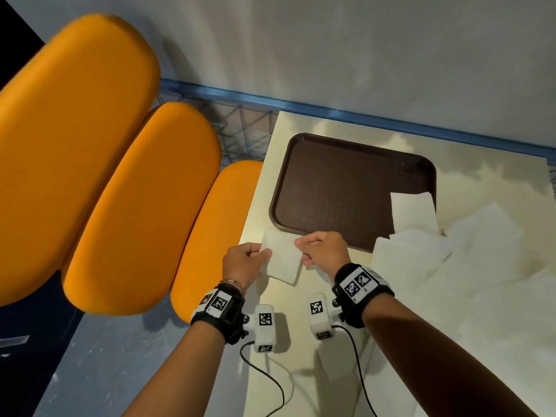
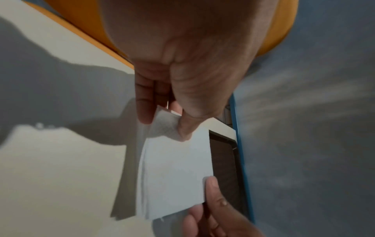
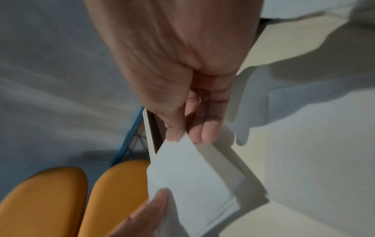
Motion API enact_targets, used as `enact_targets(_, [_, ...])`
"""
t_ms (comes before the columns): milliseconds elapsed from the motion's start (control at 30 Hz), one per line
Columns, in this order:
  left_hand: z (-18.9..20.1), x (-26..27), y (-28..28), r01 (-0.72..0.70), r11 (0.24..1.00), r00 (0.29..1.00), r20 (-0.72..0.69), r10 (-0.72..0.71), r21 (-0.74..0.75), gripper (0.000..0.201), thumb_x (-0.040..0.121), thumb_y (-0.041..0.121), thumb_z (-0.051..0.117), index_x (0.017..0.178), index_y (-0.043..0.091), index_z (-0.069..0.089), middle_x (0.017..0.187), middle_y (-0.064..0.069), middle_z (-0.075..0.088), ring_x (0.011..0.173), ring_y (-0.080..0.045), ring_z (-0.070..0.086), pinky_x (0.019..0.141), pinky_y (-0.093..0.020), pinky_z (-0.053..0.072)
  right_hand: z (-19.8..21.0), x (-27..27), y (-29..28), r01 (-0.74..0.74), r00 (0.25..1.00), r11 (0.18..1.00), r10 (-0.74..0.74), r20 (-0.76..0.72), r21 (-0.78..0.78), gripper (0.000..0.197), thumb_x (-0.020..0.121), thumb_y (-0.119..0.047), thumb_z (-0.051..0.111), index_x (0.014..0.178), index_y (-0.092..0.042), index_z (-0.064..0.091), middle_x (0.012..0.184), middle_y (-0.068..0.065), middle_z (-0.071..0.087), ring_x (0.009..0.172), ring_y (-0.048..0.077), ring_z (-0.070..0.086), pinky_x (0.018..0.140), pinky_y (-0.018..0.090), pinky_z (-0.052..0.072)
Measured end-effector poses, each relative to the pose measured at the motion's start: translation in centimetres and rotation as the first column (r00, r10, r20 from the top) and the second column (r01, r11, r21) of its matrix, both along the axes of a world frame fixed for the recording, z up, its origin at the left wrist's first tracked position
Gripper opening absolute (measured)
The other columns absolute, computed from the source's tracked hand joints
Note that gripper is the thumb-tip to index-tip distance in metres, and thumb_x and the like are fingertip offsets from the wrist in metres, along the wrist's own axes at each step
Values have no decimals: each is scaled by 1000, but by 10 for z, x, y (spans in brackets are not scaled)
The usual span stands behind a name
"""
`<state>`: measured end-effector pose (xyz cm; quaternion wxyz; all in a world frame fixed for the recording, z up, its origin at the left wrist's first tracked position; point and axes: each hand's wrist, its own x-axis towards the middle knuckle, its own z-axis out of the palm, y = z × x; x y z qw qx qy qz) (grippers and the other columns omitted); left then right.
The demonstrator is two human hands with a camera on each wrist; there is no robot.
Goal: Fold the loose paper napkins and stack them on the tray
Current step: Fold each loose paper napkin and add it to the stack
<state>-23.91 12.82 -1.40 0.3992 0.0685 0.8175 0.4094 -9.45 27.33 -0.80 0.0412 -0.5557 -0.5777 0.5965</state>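
Head view: napkin (image 1: 282, 260) between hands.

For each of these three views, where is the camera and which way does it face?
Head: on the head, facing down at the table, tray and both forearms.
Left wrist: along the left hand pinching the folded napkin.
Right wrist: along the right hand pinching it too.
Shared: all show the napkin and both hands.
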Motion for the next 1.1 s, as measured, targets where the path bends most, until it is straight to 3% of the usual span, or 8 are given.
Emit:
enact_targets(200, [-14,-2,10,14,998,990,-140,-23,-59,14,86,20,85,97,19,75,87,2,72,68,-8,64,48,-10,49,-25,-11,-10,63,995,983,-75,64,170,21,78,-37,91,88,-27,76,75,-7,78,70,16,77,80,44,67])
enact_targets(367, [-22,3,7,-40,999,991,-127,35,-36,19,85,20,85,102,19,76,87,1,75,79,-17,74,66,-23,60,-24,-1,-25,46,992,983,-66,111,175,43,80,-31,92,117,-18,75,106,-4,78,97,16,74,97,37,60])
enact_targets(467, [-21,5,7,-102,995,991,-82,102,10,23,87,14,83,107,18,72,90,-5,71,70,-18,73,50,-16,55,-28,3,-30,18,991,980,-44,129,197,31,83,-30,89,110,-21,79,99,-7,80,91,14,76,95,40,62])
enact_targets(600, [-24,6,4,-159,986,987,-30,160,41,26,88,15,84,111,19,73,93,-7,71,70,-16,74,57,-27,63,-32,3,-37,-30,991,970,-4,137,242,25,88,-37,82,112,-28,80,97,-12,80,87,12,76,91,41,63])
enact_targets(833, [-24,7,3,-218,973,976,7,218,77,23,85,17,87,104,21,75,87,-6,73,67,-25,73,53,-26,60,-40,0,-38,-24,986,963,-21,164,268,28,93,-44,74,116,-29,78,93,-8,82,85,16,78,93,41,62])
enact_targets(933, [-25,8,3,-186,982,980,-59,188,40,20,85,24,86,99,26,73,86,-4,75,63,-25,74,54,-29,61,-45,-1,-38,-50,980,963,-4,197,266,28,94,-48,71,111,-27,80,90,-7,81,83,17,78,90,41,63])
enact_targets(1033, [-26,6,4,-63,992,969,-245,35,-106,23,84,40,85,100,29,73,90,3,71,77,-20,71,74,-37,63,-48,-3,-36,-72,974,959,9,225,273,39,89,-60,66,109,-29,80,87,-9,81,79,16,78,85,42,65])
enact_targets(1100, [-24,7,6,9,978,922,-376,-89,-210,25,86,45,82,103,28,73,100,4,63,84,-18,64,76,-36,59,-56,-1,-34,-85,972,956,18,233,279,47,83,-67,62,106,-30,80,83,-10,80,75,16,78,81,42,66])
